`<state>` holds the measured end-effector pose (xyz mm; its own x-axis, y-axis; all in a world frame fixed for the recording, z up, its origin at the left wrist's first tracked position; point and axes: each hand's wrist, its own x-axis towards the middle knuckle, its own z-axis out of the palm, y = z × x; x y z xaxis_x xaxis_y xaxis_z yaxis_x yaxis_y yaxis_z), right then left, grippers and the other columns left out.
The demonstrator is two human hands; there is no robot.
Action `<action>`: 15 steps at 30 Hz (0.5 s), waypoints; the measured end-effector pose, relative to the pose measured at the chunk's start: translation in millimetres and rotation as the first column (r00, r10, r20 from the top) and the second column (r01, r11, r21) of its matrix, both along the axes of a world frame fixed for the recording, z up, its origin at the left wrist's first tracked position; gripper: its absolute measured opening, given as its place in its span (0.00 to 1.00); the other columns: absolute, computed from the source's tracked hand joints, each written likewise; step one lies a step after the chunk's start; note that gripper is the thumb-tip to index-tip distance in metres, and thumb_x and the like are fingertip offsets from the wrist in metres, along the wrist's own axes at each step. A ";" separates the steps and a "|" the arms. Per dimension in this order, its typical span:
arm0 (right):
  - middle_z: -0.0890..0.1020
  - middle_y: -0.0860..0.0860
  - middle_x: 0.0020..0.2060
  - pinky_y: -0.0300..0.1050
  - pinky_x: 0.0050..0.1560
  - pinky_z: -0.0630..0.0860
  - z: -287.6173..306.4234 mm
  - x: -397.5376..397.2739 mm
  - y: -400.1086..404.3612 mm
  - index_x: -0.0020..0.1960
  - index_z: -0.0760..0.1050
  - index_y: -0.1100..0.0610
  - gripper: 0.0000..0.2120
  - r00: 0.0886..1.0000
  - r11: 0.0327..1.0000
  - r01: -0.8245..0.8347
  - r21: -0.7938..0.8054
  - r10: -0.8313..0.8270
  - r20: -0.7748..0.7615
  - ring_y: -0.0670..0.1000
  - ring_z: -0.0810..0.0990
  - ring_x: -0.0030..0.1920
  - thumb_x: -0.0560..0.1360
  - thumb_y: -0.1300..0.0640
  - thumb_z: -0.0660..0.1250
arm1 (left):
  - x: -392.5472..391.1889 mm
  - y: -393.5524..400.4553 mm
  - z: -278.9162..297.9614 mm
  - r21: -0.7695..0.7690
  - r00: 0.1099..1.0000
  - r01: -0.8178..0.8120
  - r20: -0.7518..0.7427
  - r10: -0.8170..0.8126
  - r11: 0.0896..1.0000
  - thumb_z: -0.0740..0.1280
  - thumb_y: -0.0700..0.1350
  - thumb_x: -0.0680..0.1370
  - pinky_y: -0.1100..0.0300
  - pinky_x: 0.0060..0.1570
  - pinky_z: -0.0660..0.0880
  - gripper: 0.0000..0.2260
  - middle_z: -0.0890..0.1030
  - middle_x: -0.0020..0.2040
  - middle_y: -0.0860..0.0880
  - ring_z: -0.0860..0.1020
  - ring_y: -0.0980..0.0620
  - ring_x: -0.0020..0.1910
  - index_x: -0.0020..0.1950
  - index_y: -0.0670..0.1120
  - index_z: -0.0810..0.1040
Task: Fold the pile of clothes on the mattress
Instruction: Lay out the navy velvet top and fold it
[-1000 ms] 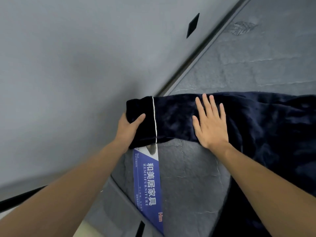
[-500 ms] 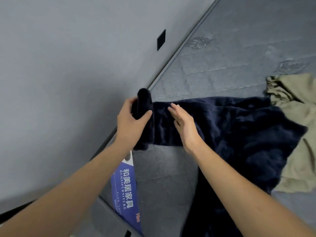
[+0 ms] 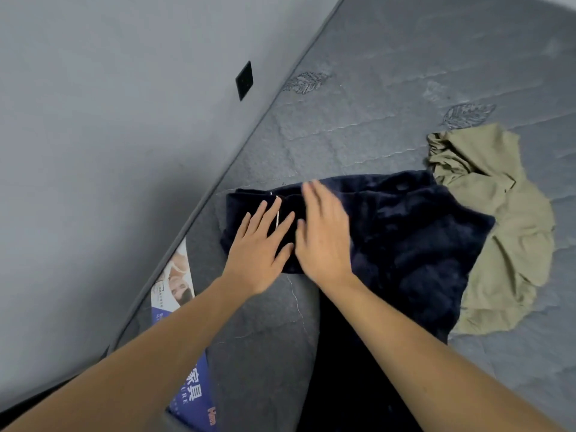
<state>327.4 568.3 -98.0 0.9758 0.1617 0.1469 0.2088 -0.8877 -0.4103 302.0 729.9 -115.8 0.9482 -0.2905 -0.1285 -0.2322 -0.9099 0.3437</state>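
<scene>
A dark navy fleece garment [image 3: 414, 238] with a thin white piping line lies on the grey mattress [image 3: 389, 104], its left end folded over onto itself. My left hand [image 3: 260, 247] lies flat with spread fingers on the folded end, across the white line. My right hand [image 3: 322, 235] is flat on the garment just beside it, blurred by motion. A crumpled olive-green garment [image 3: 505, 219] lies to the right, partly under the navy one. More navy cloth runs down toward the bottom edge between my arms.
A grey wall [image 3: 109, 135] with a black square plate [image 3: 244, 80] rises on the left along the mattress edge. A blue and white printed label [image 3: 184, 304] sits on the mattress's near left corner.
My left hand carried the garment's end over to the right, let go and now presses flat on the fold. My right hand shifted onto the folded part. The view turned right, showing more of the olive garment.
</scene>
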 end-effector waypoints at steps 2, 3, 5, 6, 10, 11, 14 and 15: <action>0.58 0.54 0.83 0.57 0.82 0.53 -20.9 0.4 2.7 0.84 0.56 0.57 0.28 0.979 0.961 -0.205 -0.187 0.203 -0.030 0.53 0.53 0.83 0.85 0.52 0.54 | -0.4 1.7 -16.0 0.041 0.999 0.023 0.040 -0.024 0.999 0.51 0.56 0.85 0.41 0.81 0.51 0.28 0.49 0.86 0.47 0.45 0.46 0.84 0.85 0.50 0.53; 0.56 0.53 0.84 0.58 0.82 0.52 -32.5 3.0 -2.1 0.84 0.54 0.56 0.28 0.972 0.938 -0.236 -0.254 0.227 -0.065 0.53 0.50 0.84 0.86 0.50 0.50 | 0.4 3.2 -19.3 0.033 0.998 0.033 0.050 -0.034 0.999 0.52 0.56 0.86 0.43 0.82 0.51 0.29 0.49 0.86 0.47 0.45 0.47 0.84 0.85 0.49 0.52; 0.53 0.51 0.84 0.60 0.82 0.51 -49.2 10.1 -21.1 0.85 0.51 0.54 0.29 0.980 0.934 -0.191 -0.302 0.165 -0.110 0.53 0.47 0.84 0.86 0.46 0.47 | 0.5 9.2 -19.4 -0.060 0.998 0.025 0.067 -0.021 0.998 0.52 0.57 0.87 0.48 0.82 0.47 0.29 0.50 0.86 0.49 0.45 0.51 0.84 0.85 0.48 0.50; 0.52 0.50 0.84 0.61 0.82 0.50 -54.2 12.8 -29.9 0.85 0.50 0.54 0.30 0.985 0.937 -0.158 -0.310 0.126 -0.121 0.53 0.46 0.84 0.86 0.44 0.46 | -2.1 13.5 -17.8 -0.110 0.996 -0.006 0.083 0.016 0.994 0.52 0.55 0.87 0.49 0.82 0.47 0.28 0.51 0.85 0.50 0.47 0.53 0.84 0.85 0.48 0.51; 0.50 0.52 0.85 0.63 0.81 0.52 -46.3 14.4 -37.2 0.85 0.49 0.55 0.30 0.990 0.929 -0.094 -0.359 0.050 -0.131 0.56 0.46 0.84 0.87 0.46 0.47 | -15.8 35.0 -16.3 -0.219 0.919 -0.381 0.011 0.393 0.898 0.55 0.56 0.87 0.48 0.81 0.52 0.28 0.57 0.84 0.51 0.53 0.52 0.83 0.85 0.49 0.53; 0.51 0.53 0.85 0.63 0.81 0.53 -39.6 14.4 -34.0 0.85 0.50 0.56 0.30 0.993 0.929 -0.073 -0.364 0.035 -0.110 0.56 0.47 0.84 0.86 0.47 0.49 | -16.9 40.4 -18.5 -0.263 0.863 -0.502 -0.090 0.498 0.824 0.59 0.58 0.85 0.48 0.78 0.56 0.30 0.60 0.82 0.49 0.57 0.49 0.81 0.84 0.49 0.56; 0.60 0.56 0.82 0.58 0.79 0.61 -14.4 14.3 -19.3 0.83 0.57 0.60 0.31 0.993 0.956 -0.092 -0.279 0.067 -0.098 0.57 0.59 0.81 0.82 0.52 0.57 | -7.0 45.7 -13.4 -0.414 0.720 -0.693 -0.379 0.581 0.589 0.69 0.66 0.77 0.48 0.70 0.71 0.31 0.71 0.68 0.48 0.72 0.50 0.67 0.74 0.51 0.72; 0.64 0.56 0.81 0.56 0.77 0.64 -8.2 12.3 -11.8 0.82 0.58 0.60 0.31 0.986 0.973 -0.131 -0.188 0.108 -0.125 0.56 0.63 0.79 0.82 0.53 0.58 | -3.3 44.8 -8.5 -0.427 0.699 -0.715 -0.430 0.571 0.554 0.72 0.64 0.76 0.51 0.66 0.74 0.28 0.73 0.65 0.49 0.75 0.52 0.62 0.70 0.50 0.75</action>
